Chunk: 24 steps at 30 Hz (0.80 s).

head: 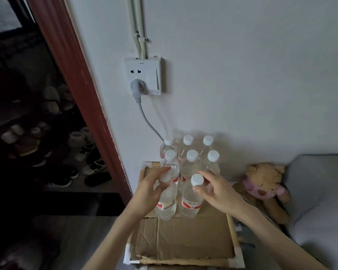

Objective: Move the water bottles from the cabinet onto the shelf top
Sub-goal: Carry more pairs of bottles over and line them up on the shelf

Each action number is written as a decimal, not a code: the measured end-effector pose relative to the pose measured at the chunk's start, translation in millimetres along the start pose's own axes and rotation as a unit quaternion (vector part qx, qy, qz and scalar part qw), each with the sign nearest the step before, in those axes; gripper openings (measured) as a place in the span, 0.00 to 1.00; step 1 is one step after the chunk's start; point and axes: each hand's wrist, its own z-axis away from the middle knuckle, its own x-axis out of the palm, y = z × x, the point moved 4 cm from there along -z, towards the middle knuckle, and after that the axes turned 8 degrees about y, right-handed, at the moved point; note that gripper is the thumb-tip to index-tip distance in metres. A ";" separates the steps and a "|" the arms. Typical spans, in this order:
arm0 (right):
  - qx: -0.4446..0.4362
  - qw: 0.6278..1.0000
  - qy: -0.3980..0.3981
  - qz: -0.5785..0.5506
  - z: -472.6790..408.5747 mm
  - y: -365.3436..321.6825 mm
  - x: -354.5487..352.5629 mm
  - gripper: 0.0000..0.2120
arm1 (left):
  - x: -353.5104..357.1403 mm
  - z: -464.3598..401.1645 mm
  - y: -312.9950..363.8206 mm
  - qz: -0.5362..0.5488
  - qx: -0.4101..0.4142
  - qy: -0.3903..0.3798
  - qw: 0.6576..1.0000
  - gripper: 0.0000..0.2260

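Note:
Several clear water bottles with white caps and red labels stand on the cardboard-covered shelf top (183,240), most in two rows against the wall (191,158). Two more stand in front of them. My left hand (150,190) grips the neck of the front left bottle (166,203), fingers curled just under its cap. My right hand (217,191) holds the front right bottle (190,203) by its neck, thumb and fingers around it below the cap. Both bottles stand upright on the cardboard. The cabinet is not in view.
A wall socket (144,75) with a grey plug and cable hangs above the bottles. A teddy bear (265,186) leans at the right beside a grey cushion (320,201). A red door frame (82,94) and a dark shoe rack (47,143) lie to the left.

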 end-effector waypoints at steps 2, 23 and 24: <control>-0.019 1.000 -0.022 0.007 1.2 -1.0 -2.4 0.21 | -1.2 0.4 0.4 0.008 -0.003 -0.012 1.000 0.21; -0.036 0.996 -0.002 0.081 -2.5 -7.2 -16.5 0.14 | 1.2 -5.0 13.3 -0.099 -0.016 -0.051 0.994 0.16; -0.035 0.995 0.009 0.092 -3.4 -7.2 -17.4 0.14 | 1.4 -5.2 14.2 -0.104 -0.022 -0.040 0.994 0.16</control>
